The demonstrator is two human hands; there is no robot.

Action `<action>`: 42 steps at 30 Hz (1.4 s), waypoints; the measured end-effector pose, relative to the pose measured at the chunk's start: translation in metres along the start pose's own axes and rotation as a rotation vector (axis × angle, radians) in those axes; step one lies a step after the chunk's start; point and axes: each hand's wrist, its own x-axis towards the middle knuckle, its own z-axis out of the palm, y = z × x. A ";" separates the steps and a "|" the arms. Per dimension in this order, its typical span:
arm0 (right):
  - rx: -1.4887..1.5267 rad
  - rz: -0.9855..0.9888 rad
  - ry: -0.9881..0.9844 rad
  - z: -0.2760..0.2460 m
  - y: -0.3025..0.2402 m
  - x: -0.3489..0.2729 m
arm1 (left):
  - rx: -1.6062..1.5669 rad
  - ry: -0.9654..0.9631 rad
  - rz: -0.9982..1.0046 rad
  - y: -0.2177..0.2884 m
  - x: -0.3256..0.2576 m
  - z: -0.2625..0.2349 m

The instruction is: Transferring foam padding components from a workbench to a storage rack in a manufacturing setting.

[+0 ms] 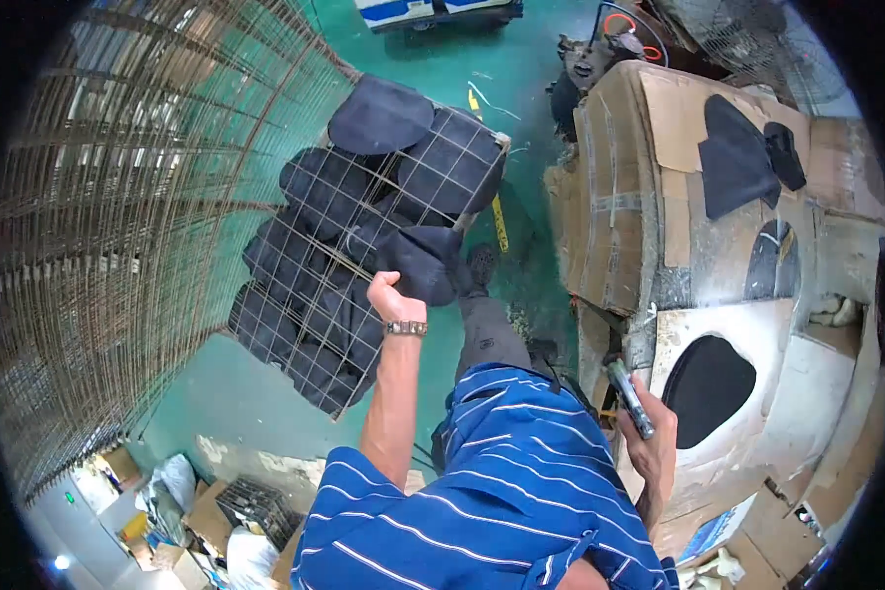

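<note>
My left hand (390,297) is closed on the edge of a dark, soft-looking piece (421,261), thumb on top. That piece hangs over the near right side of a wire rack (336,261) where several similar black pieces lie. Off to the right, my right hand (649,438) grips a metal hand tool (629,398) with a silvery, greenish body; its exact kind is unclear. Close beside this hand, a rounded black piece (708,391) shows within a pale board (769,329) on the cardboard-covered bench (678,236).
Tall stacks of wire racks (138,226) rise at the left. More black pieces (737,162) lie on the bench's far end. Dark equipment with orange tubing (610,39) stands behind it. Boxes and bags (206,506) crowd the lower left; a white and blue cart (438,12) is at the top.
</note>
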 end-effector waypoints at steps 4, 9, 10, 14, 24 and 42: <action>0.045 -0.253 -0.042 0.031 -0.070 0.048 | 0.158 -0.006 0.261 0.025 0.033 -0.009; 0.068 -0.477 -0.257 0.083 -0.132 0.111 | 0.293 -0.060 0.311 0.049 -0.004 0.022; 0.066 -0.502 -0.297 0.095 -0.141 0.122 | 0.363 -0.063 0.344 0.055 -0.012 0.028; 0.100 -0.531 -0.392 0.145 -0.158 0.155 | 0.601 -0.132 0.325 0.071 -0.055 0.068; -0.230 -0.451 -0.202 0.251 -0.114 0.265 | 0.331 -0.252 -0.013 0.100 0.007 0.069; -0.243 -0.110 -0.137 0.191 -0.006 0.269 | -0.144 -0.312 0.247 0.225 0.175 0.154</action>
